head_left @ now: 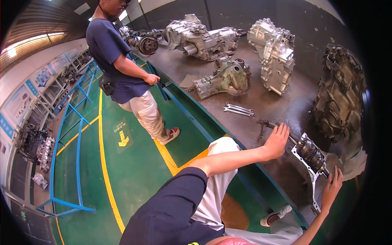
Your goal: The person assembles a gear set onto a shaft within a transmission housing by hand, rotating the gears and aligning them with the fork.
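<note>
Wrenches [239,109] lay side by side on the table [269,105] in the head view, between a stained, greenish-brown housing [232,79] and the gear shaft [311,153]. Farther back stood a large silver gearbox [204,38], and to its right a tall silver housing [274,57]. A bulky dark casing [339,96] rose just past the gear shaft and closed off its far side, with a pale sheet [354,166] below it at the right-hand end.

The gear shaft was near the table's close edge, its gear stack lying over a light metal frame [315,188] with holes along its flange. Its long axis ran diagonally, roughly along that edge: the thin bare end pointed up and left toward the wrenches, the geared end down and right.

The left hand [278,141] lay across the thin part, fingers extended; whether they gripped it I could not tell. The right hand [332,190] was just beside the geared end, fingers outstretched and slightly parted; contact was unclear. Beyond the table's edge, a co-worker [118,57] stood on the green floor [83,163], near a blue railing [77,163].
</note>
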